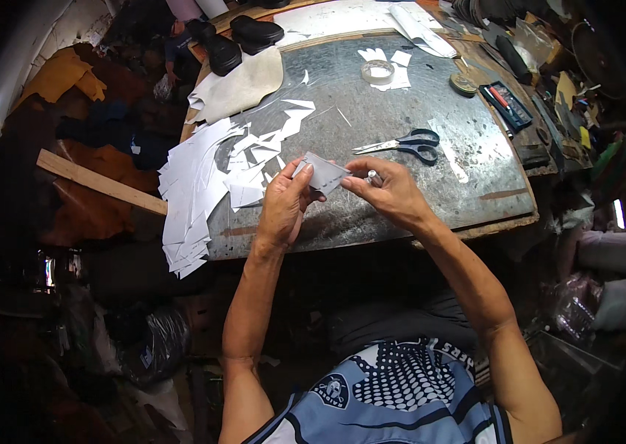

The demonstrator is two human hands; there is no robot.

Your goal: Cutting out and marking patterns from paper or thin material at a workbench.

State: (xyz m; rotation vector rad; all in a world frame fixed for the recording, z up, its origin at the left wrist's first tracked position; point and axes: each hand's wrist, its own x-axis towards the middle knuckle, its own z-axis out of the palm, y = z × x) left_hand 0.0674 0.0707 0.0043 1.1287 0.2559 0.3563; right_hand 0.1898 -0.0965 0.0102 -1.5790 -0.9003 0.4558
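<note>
A small piece of white paper (322, 175) with dark marks along its edges is held up over the near edge of the table. My left hand (285, 198) grips its left side, the thumb lying on top. At its right corner, the thumb and fingertips of my right hand (390, 191) pinch the paper. A short silvery, pen-like stick (375, 178) pokes out between the fingers of that same hand. Just beyond lie scissors (410, 145) with dark handles, blades pointing left. Cut paper scraps (248, 185) are spread to the left of my left hand.
A stack of white sheets (193, 194) overhangs the table's left edge. Black shoes (255, 34) and a pale leather piece (245, 83) sit at the far left. A tape roll (378, 72) rests on paper pieces. A dark tray (506, 105) holds pens; a wooden plank (98, 181) juts out left.
</note>
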